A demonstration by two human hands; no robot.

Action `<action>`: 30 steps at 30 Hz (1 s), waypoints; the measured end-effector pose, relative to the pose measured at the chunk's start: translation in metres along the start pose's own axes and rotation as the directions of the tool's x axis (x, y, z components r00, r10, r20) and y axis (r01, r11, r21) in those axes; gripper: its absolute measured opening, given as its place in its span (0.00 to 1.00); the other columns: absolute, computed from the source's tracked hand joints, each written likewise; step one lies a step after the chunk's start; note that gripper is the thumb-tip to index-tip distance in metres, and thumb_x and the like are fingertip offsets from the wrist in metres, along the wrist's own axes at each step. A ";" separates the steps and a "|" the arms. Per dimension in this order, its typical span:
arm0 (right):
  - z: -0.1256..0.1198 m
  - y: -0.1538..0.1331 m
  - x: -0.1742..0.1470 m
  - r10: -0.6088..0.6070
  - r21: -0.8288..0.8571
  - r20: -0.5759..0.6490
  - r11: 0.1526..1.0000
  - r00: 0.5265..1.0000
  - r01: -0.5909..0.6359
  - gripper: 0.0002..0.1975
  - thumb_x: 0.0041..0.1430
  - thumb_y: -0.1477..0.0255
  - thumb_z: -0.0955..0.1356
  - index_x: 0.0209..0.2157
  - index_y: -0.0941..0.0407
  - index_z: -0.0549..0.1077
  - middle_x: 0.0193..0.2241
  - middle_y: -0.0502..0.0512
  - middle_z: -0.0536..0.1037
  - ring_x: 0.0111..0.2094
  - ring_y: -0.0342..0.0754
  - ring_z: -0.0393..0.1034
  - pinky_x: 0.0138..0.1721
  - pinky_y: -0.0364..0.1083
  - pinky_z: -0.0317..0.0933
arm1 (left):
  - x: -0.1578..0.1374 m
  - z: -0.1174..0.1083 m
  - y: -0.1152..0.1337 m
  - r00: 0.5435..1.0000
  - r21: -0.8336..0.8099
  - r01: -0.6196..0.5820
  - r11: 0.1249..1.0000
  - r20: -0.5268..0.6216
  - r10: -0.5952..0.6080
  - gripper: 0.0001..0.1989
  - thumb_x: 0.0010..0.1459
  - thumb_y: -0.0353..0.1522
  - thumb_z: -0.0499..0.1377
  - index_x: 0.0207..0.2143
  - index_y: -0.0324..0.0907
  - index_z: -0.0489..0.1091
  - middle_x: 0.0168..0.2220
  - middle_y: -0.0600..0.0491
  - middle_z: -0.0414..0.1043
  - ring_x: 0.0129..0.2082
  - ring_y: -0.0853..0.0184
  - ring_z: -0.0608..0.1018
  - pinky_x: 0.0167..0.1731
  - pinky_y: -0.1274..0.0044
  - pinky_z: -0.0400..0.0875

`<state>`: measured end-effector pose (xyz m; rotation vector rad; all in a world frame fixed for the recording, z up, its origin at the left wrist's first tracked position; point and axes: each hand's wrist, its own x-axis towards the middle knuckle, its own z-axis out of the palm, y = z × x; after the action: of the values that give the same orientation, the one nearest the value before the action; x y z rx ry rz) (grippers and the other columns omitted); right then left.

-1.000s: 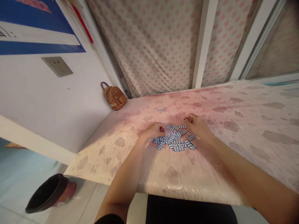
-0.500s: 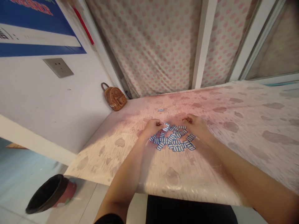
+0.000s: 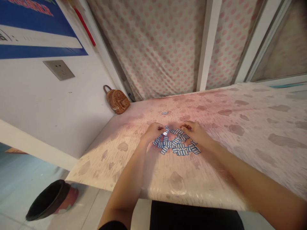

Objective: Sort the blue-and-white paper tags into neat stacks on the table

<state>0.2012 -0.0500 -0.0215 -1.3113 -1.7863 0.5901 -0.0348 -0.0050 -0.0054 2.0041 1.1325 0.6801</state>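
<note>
Many small white cards with blue borders (image 3: 178, 147) lie in a loose, overlapping heap on the patterned tablecloth (image 3: 176, 179). At the heap's left edge, my left hand (image 3: 153, 132) is closed in a pinch on one small blue-and-white card (image 3: 166, 131), tilted and catching the light. My right hand (image 3: 196, 131) is over the upper right side of the heap, thumb and fingers pressed together. What lies between those fingertips, if anything, is too small to make out. Beyond both hands, a short row of similar small cards (image 3: 164, 113) lies flat on the cloth.
A small brown backpack-shaped bag (image 3: 118, 101) leans against the wall at the table's far left corner. Dotted curtains (image 3: 163, 48) hang behind the table. On the floor at lower left stands a bin (image 3: 64, 199). A wall socket (image 3: 59, 70) is at left.
My right hand has moved left and inward over the heap, covering cards at its upper right. The card in my left hand has tilted and shifted slightly left and down.
</note>
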 end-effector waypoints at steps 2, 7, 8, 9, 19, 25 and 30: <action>0.000 0.001 0.000 0.006 -0.007 -0.009 1.000 1.000 -0.006 0.08 0.59 0.74 0.64 0.35 0.55 0.75 0.35 0.55 0.81 0.34 0.49 0.77 0.36 0.46 0.68 | 0.000 -0.003 -0.001 1.000 0.031 -0.021 0.999 0.013 0.021 0.10 0.54 0.32 0.58 0.25 0.35 0.76 0.20 0.56 0.70 0.22 0.71 0.69 0.25 0.81 0.60; 0.000 0.000 -0.001 0.015 -0.064 -0.051 0.998 0.999 -0.018 0.08 0.58 0.73 0.64 0.34 0.54 0.75 0.33 0.53 0.81 0.33 0.48 0.76 0.34 0.45 0.65 | -0.001 -0.006 0.003 1.000 0.028 0.007 1.000 0.030 -0.007 0.09 0.53 0.29 0.57 0.26 0.34 0.76 0.21 0.56 0.70 0.23 0.72 0.69 0.25 0.81 0.59; 0.000 0.000 -0.001 0.016 -0.077 -0.055 0.997 0.998 -0.020 0.08 0.58 0.73 0.64 0.33 0.54 0.75 0.32 0.53 0.81 0.33 0.48 0.75 0.33 0.44 0.64 | -0.001 -0.005 0.004 1.000 0.009 0.023 1.000 0.021 -0.023 0.09 0.53 0.29 0.57 0.27 0.34 0.76 0.21 0.56 0.71 0.23 0.72 0.69 0.25 0.81 0.60; 0.000 -0.001 -0.001 0.016 -0.088 -0.056 0.996 0.998 -0.021 0.08 0.58 0.73 0.64 0.33 0.54 0.76 0.32 0.52 0.81 0.32 0.48 0.75 0.33 0.44 0.63 | -0.001 -0.005 0.006 0.999 -0.011 0.039 0.999 0.014 -0.039 0.08 0.52 0.30 0.59 0.27 0.34 0.76 0.22 0.56 0.71 0.23 0.72 0.70 0.25 0.81 0.61; 0.000 -0.001 -0.001 -0.004 -0.078 -0.048 0.997 0.999 0.000 0.08 0.58 0.72 0.64 0.31 0.54 0.75 0.29 0.52 0.80 0.31 0.47 0.74 0.31 0.43 0.60 | -0.007 -0.008 0.019 0.987 -0.119 0.161 0.980 0.004 -0.162 0.08 0.52 0.31 0.63 0.24 0.36 0.72 0.18 0.56 0.70 0.19 0.72 0.72 0.21 0.81 0.61; -0.002 -0.006 -0.004 -0.019 -0.066 -0.057 0.998 0.998 0.015 0.09 0.57 0.70 0.63 0.30 0.54 0.75 0.28 0.51 0.79 0.29 0.47 0.73 0.31 0.44 0.60 | -0.008 -0.010 0.015 0.985 -0.138 0.172 0.975 0.039 -0.168 0.07 0.55 0.26 0.57 0.29 0.35 0.75 0.20 0.54 0.73 0.20 0.72 0.73 0.22 0.82 0.64; -0.001 -0.006 -0.004 -0.018 -0.041 -0.055 0.999 0.998 0.015 0.09 0.57 0.70 0.62 0.29 0.54 0.74 0.28 0.52 0.79 0.30 0.48 0.73 0.33 0.45 0.61 | -0.006 -0.008 0.012 0.991 -0.219 0.129 0.967 0.011 -0.130 0.07 0.53 0.23 0.57 0.31 0.35 0.75 0.24 0.52 0.75 0.23 0.71 0.76 0.27 0.80 0.69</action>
<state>0.1993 -0.0563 -0.0173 -1.3263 -1.7703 0.5065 -0.0377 -0.0122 0.0088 1.7281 1.1276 0.7084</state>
